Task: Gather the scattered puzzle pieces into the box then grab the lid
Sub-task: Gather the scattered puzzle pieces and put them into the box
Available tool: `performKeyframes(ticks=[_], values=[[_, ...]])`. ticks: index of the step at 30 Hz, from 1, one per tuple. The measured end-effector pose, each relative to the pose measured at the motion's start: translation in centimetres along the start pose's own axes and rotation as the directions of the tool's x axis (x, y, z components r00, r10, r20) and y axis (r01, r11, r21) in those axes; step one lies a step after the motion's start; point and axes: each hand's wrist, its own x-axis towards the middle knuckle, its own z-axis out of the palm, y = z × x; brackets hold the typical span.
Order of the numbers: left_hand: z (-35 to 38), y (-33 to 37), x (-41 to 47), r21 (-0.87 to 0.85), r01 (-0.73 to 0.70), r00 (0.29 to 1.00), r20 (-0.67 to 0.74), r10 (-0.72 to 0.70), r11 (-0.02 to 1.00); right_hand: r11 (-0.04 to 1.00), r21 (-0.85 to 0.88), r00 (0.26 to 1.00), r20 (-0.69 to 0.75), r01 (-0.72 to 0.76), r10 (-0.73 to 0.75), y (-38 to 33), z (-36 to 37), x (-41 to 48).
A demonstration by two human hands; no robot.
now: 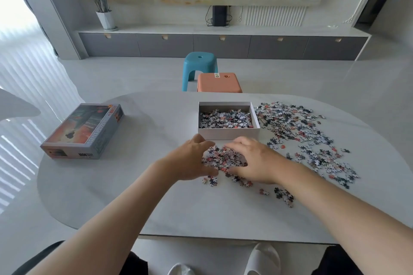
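Observation:
A white open box [228,133] stands at the middle of the table, partly filled with puzzle pieces. Just in front of it lies a heap of puzzle pieces [223,158], cupped between my left hand [192,161] and my right hand [257,163]; both hands curl around the heap from either side. Many more scattered pieces [308,138] cover the table to the right of the box, and a few lie near my right wrist. The printed lid [85,129] rests picture side up at the table's left.
The table [143,185] is a pale oval with its near edge just above my knees. Behind its far edge stand a blue stool [200,67] and an orange stool [219,82]. A long low cabinet runs along the back wall.

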Motion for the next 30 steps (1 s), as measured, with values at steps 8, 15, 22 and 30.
performKeyframes(ticks=[8,15,22,30], values=[[0.7,0.8,0.9,0.093,0.001,0.999,-0.036,0.002,0.996,0.991,0.044,0.987,0.107,-0.126,0.121,0.2,-0.5,1.2],[0.2,1.6,2.1,-0.018,0.029,0.998,-0.059,-0.030,0.999,0.985,0.140,0.995,0.041,-0.098,0.093,-0.4,-0.9,2.2],[-0.4,1.2,2.8,-0.078,0.082,0.996,-0.012,-0.083,0.994,0.955,0.269,0.992,0.012,-0.126,0.128,-0.2,-2.1,2.1],[-3.6,1.4,4.6,-0.256,0.060,0.965,-0.231,-0.122,0.965,0.900,0.431,0.952,-0.243,-0.067,0.187,1.3,-5.4,3.8]])
